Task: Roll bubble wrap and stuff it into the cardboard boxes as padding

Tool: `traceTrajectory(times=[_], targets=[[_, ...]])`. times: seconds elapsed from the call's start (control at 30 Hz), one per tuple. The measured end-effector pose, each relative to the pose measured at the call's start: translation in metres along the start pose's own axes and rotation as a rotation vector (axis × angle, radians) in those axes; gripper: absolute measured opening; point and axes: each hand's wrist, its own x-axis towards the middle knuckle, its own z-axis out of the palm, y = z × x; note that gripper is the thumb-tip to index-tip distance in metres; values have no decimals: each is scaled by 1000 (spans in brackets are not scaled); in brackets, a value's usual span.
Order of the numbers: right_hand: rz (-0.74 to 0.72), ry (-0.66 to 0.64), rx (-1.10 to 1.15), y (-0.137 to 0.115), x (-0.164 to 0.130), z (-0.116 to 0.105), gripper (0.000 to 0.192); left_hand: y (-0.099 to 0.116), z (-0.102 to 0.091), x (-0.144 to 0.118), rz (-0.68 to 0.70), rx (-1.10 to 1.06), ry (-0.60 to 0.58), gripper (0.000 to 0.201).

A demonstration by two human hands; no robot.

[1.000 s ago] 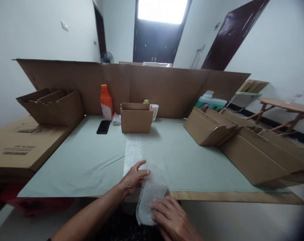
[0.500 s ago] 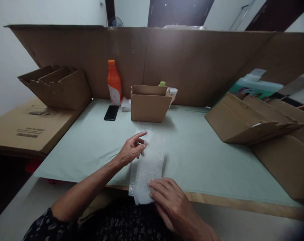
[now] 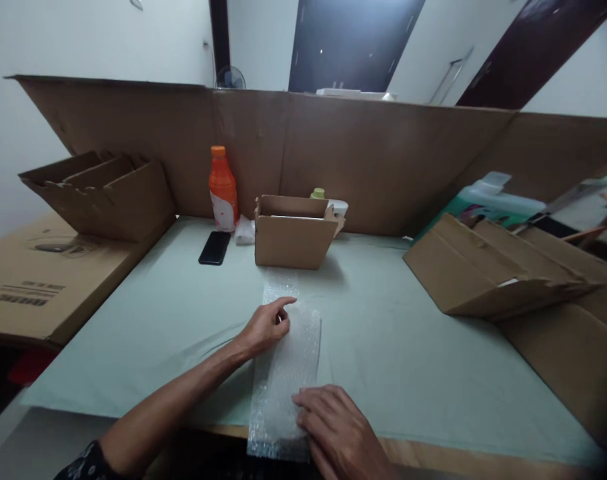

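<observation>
Bubble wrap (image 3: 286, 373) lies as a long strip on the pale green table cover (image 3: 408, 360), running from the near edge of the table away from you toward the small open cardboard box (image 3: 294, 232). Your left hand (image 3: 266, 327) rests on the strip's left side near its far end, forefinger stretched out over the wrap and the other fingers curled; whether it pinches the edge or only presses on it cannot be told. Your right hand (image 3: 336, 430) lies flat and unclenched on the near end, fingers spread, pinning it to the table.

Behind the open box stand an orange bottle (image 3: 222, 190) and a black phone (image 3: 214, 247), the phone lying flat just left of the box. A tall cardboard screen (image 3: 383, 160) backs the table. Folded cardboard boxes (image 3: 488, 273) are stacked at the right, well apart from your hands, and another set of folded cartons (image 3: 101, 193) sits at the left.
</observation>
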Motion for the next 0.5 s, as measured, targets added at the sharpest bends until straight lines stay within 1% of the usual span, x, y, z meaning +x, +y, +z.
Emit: traceTrajectory(times=[0.07, 0.1, 0.23, 0.3, 0.37, 0.5], targets=[[-3, -1, -8, -1, 5, 0, 34, 3, -9, 2, 22, 18, 36, 55], [4, -12, -4, 0, 7, 2, 34, 1, -14, 2, 21, 32, 58, 55], [73, -110, -5, 9, 13, 23, 30, -22, -27, 4, -54, 130, 127, 55], [98, -152, -20, 13, 13, 35, 25, -33, -30, 3, -90, 192, 124, 50], [103, -165, -21, 14, 12, 43, 23, -39, -31, 1, -102, 249, 109, 48], [70, -123, -5, 9, 13, 41, 24, -34, -33, 0, -90, 338, 82, 56]])
